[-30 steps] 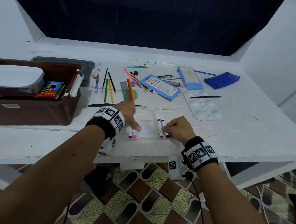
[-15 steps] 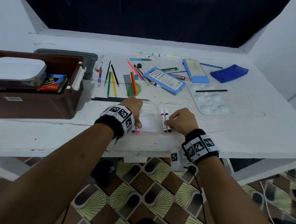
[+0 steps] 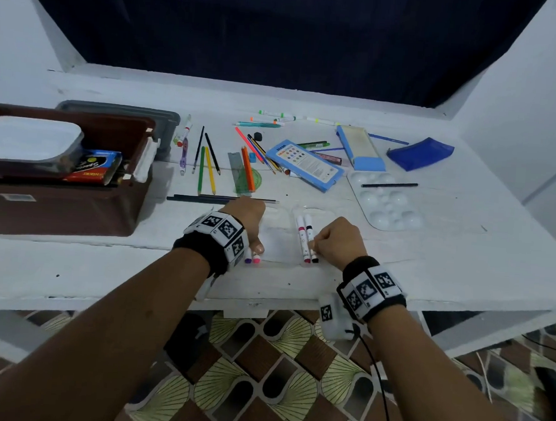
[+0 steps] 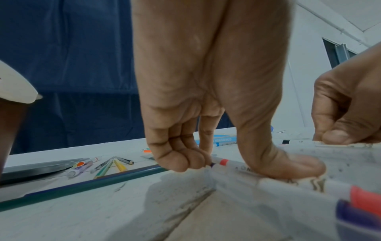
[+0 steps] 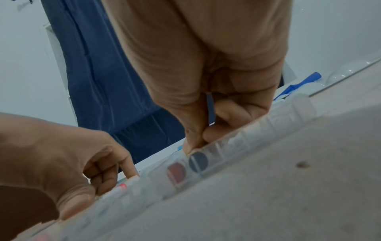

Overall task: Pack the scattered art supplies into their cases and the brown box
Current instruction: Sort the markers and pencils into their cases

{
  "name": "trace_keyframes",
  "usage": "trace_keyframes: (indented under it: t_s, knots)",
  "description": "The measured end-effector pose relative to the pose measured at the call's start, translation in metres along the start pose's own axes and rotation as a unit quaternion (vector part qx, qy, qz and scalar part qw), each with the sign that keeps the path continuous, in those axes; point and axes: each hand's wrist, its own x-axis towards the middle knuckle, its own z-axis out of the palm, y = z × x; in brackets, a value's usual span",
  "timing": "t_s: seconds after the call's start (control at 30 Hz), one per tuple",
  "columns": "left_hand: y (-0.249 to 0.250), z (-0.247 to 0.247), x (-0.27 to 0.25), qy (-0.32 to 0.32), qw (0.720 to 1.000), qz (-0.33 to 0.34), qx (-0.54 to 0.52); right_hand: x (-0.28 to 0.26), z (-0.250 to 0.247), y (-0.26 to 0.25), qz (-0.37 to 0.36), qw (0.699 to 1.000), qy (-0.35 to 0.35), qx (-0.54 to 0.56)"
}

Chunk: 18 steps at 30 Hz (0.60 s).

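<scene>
Markers are being pushed into the clear marker case (image 3: 281,240) at the near edge of the counter (image 3: 462,254). The left hand (image 3: 248,220) is pressed on the purple and pink markers (image 3: 252,258) at the case's left end, thumb flat, other fingers curled. The right hand (image 3: 338,241) is pinched on the black marker (image 3: 311,236), which lies beside a red one. This step looks only partly done, since most slots are bare. More loose markers (image 3: 276,117) at the far side must be fetched next. The brown box (image 3: 59,197) sits at the left.
</scene>
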Motion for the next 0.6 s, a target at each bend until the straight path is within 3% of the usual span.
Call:
trace_keyframes:
  t_s: [0.27, 0.4, 0.6]
  knots:
    - [-0.002, 0.001, 0.003, 0.012, 1.0, -0.001, 0.002, 0.0, -0.001, 0.003, -0.017, 1.0, 0.002, -0.007]
    - [-0.003, 0.0, 0.004, 0.013, 1.0, 0.002, -0.003, -0.002, -0.001, 0.002, -0.07, 0.996, -0.005, -0.057]
    - [-0.001, -0.001, 0.002, 0.01, 1.0, 0.004, 0.0, 0.006, -0.016, -0.009, -0.076, 0.983, -0.127, -0.11]
